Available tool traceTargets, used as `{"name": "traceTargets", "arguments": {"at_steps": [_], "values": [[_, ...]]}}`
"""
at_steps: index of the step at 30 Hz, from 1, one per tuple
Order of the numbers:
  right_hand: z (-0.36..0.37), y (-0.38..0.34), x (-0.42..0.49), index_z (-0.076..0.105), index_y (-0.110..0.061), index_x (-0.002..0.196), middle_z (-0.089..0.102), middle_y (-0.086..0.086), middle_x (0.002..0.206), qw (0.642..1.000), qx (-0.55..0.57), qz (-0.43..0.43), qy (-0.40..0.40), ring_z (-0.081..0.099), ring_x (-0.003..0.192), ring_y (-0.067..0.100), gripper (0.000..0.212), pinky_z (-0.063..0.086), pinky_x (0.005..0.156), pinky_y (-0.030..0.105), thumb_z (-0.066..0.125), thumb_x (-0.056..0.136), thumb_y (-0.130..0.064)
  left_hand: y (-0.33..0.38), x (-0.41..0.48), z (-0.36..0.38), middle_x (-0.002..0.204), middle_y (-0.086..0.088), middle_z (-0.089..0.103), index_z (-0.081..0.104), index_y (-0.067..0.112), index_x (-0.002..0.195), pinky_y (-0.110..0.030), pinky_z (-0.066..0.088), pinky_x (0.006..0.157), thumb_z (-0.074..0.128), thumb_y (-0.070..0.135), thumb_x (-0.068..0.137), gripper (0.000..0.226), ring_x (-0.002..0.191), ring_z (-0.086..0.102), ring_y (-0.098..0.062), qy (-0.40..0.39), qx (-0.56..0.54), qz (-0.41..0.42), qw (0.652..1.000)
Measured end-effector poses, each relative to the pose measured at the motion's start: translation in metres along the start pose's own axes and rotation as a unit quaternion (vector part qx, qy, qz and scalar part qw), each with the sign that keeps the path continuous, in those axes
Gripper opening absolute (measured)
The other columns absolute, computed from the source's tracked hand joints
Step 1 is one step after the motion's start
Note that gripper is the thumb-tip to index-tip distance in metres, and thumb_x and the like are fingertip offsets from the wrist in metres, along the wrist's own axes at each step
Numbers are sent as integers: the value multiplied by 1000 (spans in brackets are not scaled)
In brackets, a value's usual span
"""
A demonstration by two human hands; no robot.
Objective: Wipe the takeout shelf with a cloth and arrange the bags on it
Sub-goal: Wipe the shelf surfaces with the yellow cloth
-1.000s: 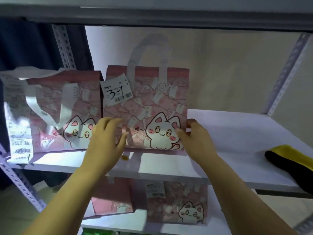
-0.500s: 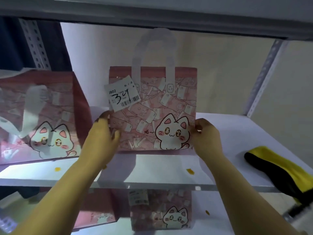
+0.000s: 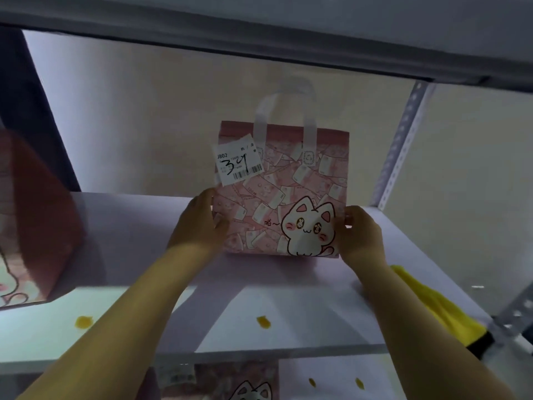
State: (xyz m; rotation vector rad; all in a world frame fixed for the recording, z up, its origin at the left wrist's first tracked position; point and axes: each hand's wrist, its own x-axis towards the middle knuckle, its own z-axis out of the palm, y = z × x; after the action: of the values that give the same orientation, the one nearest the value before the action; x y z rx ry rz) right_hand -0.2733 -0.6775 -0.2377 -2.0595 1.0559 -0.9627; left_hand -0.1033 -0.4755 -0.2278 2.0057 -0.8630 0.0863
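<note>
Pink cat-print takeout bag (image 3: 284,194) upright on white shelf (image 3: 129,226), left hand (image 3: 199,223) and right hand (image 3: 359,235) gripping its sides, yellow cloth (image 3: 438,310) at right.

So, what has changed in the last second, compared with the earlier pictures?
Both hands, left hand and right hand, slid the tagged bag rightward along the shelf, away from the other bag. The grip stayed the same; the yellow cloth did not move.
</note>
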Motion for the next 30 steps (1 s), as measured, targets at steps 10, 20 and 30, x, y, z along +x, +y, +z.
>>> {"name": "traceTargets", "arguments": {"at_steps": [10,20,30], "values": [[-13,10,5,62,-21,108,67,-5,104,1000,2,0,-9,57,82,9,21,37,55,11,57,89,-29,-8,-1,8,127,1,53,45,22,129,-29,46,80,62,27,84,48,95,54,-12,-7,1,-5,1000],[-36,-6,-37,61,-27,95,60,-16,83,996,-17,-41,78,51,68,-11,10,37,58,7,63,87,-33,-14,-25,-8,122,5,54,54,23,121,-23,38,73,64,38,84,41,87,50,-5,-6,58,43,997],[-62,17,-116,69,-14,86,65,-3,79,980,-167,-110,9,61,74,19,10,47,65,29,66,85,-24,-3,-81,2,94,13,58,63,28,96,-25,46,72,60,42,84,19,85,55,-2,-129,23,178,975]]}}
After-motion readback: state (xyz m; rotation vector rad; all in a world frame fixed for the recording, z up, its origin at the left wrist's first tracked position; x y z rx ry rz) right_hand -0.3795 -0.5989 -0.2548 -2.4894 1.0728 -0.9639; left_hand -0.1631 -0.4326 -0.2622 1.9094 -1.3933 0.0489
